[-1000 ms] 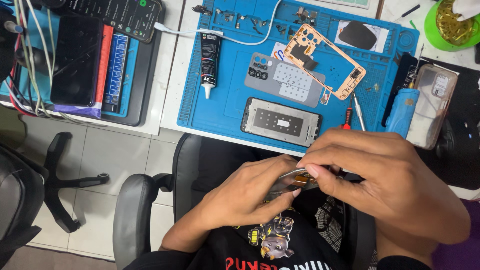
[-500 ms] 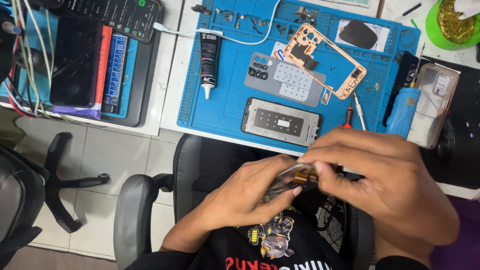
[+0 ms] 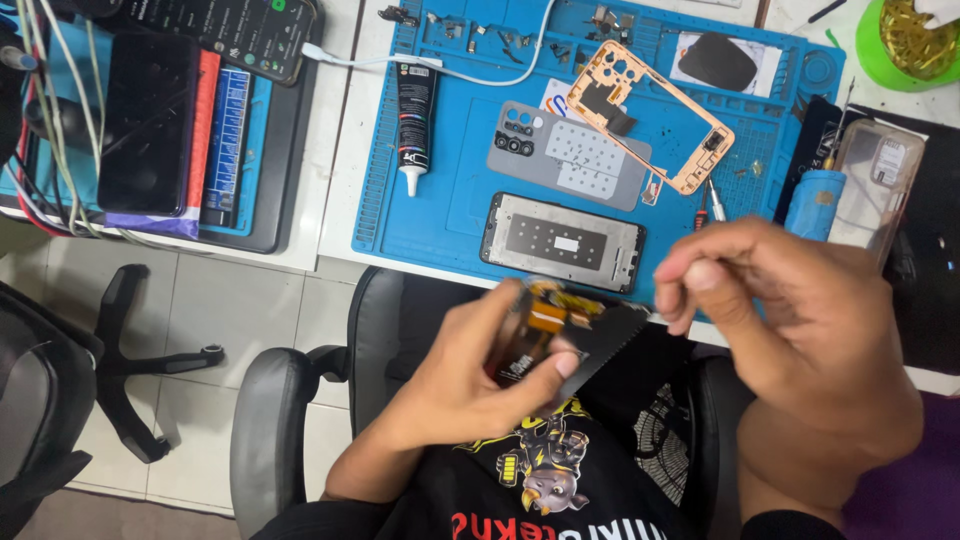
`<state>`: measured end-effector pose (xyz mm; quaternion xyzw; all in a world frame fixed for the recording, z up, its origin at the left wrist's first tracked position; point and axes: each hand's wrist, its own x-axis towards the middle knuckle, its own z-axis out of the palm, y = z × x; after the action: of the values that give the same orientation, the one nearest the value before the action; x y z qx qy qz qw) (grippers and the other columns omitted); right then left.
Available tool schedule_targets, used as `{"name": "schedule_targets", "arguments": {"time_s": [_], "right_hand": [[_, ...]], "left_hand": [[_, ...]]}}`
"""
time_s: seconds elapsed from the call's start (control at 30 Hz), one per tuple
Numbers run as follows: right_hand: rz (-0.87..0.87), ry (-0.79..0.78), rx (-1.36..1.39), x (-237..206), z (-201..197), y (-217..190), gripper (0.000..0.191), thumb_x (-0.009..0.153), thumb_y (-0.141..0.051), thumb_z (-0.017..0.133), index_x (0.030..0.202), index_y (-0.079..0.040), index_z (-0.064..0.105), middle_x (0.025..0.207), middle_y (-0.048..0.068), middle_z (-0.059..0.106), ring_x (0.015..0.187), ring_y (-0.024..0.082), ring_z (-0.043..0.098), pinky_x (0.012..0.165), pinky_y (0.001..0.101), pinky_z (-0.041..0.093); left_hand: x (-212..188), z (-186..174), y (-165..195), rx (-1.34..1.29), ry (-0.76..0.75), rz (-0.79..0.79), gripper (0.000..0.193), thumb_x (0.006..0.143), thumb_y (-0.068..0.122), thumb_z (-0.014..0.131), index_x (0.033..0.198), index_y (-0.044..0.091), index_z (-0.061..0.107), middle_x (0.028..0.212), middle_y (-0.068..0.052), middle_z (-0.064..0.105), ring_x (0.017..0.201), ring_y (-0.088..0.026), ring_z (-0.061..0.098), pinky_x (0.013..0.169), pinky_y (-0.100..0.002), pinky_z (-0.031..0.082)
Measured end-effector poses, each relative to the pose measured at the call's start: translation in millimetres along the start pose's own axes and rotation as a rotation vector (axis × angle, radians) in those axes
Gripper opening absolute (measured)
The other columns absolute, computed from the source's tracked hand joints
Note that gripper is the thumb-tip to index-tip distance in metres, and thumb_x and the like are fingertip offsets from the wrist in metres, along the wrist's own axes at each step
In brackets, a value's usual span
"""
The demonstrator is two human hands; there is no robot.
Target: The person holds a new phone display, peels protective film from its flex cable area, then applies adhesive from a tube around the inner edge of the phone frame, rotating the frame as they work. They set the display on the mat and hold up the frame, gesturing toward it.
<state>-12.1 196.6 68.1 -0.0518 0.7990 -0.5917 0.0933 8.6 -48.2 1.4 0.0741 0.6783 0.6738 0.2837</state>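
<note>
The phone part [image 3: 560, 335] sits gripped in my left hand [image 3: 470, 385] while my right hand [image 3: 790, 320] pinches something thin at its edge; peeling slowly seems wise.

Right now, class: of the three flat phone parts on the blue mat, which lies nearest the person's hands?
The dark-rimmed screen frame at the mat's near edge; the grey back cover and orange frame lie farther away.

Head camera — looks steeply down, close over blue mat [image 3: 440, 215], lap.
</note>
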Motion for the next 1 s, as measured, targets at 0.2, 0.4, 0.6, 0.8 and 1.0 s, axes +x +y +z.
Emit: {"name": "schedule_targets", "arguments": {"time_s": [0.2, 0.4, 0.6, 0.8, 1.0], "right_hand": [[-0.186, 0.076, -0.033, -3.7, -12.4, 37.9, 0.01, 0.107, 0.005, 0.057, 0.105, 0.009, 0.066, 0.089, 0.014, 0.071, 0.074, 0.013, 0.072, 0.068, 0.0264, 0.063], [-0.253, 0.172, -0.088, -16.8, -39.9, 87.8, 0.01, 0.109, 0.003, 0.06, 0.109, 0.012, 0.064, 0.083, 0.017, 0.07, 0.068, 0.014, 0.07, 0.06, 0.0229, 0.059], [-0.129, 0.524, -0.113, -41.8, -76.9, 162.1, 0.013, 0.115, -0.002, 0.057, 0.107, 0.007, 0.057, 0.071, 0.009, 0.059, 0.056, 0.01, 0.057, 0.053, 0.0219, 0.047], [-0.14, 0.647, -0.402, -35.4, -76.9, 165.9, 0.034, 0.101, -0.004, 0.077, 0.117, 0.002, 0.048, 0.107, 0.011, 0.059, 0.093, 0.015, 0.062, 0.069, 0.0247, 0.054], [-0.277, 0.199, -0.743, -13.3, -8.9, 119.7, 0.09, 0.065, -0.027, 0.096, 0.142, -0.008, 0.052, 0.134, 0.014, 0.06, 0.125, 0.032, 0.057, 0.105, 0.044, 0.051]], "left_hand": [[13.5, -38.9, 6.9, -0.142, 0.189, 0.227, 0.058, 0.087, 0.009, 0.072, 0.138, 0.0, 0.046, 0.125, -0.005, 0.063, 0.117, -0.008, 0.059, 0.1, -0.023, 0.048], [46.0, -104.0, 0.4, -0.027, 0.17, 0.02, 0.061, 0.096, 0.015, 0.071, 0.147, 0.005, 0.04, 0.104, -0.005, 0.066, 0.091, -0.01, 0.059, 0.075, -0.026, 0.049], [102.6, -144.7, 12.4, 0.245, -0.004, 0.082, 0.061, 0.096, 0.018, 0.07, 0.151, 0.007, 0.045, 0.106, -0.013, 0.065, 0.085, -0.016, 0.058, 0.07, -0.032, 0.048], [168.0, -158.7, 14.7, 0.684, -0.153, 0.308, 0.057, 0.103, 0.021, 0.069, 0.153, 0.005, 0.046, 0.127, -0.02, 0.071, 0.119, -0.028, 0.07, 0.101, -0.04, 0.054], [198.1, -149.7, -1.4, 0.996, -0.053, 0.482, 0.058, 0.1, 0.027, 0.076, 0.144, -0.006, 0.055, 0.122, -0.032, 0.068, 0.115, -0.042, 0.067, 0.099, -0.046, 0.052]]}}
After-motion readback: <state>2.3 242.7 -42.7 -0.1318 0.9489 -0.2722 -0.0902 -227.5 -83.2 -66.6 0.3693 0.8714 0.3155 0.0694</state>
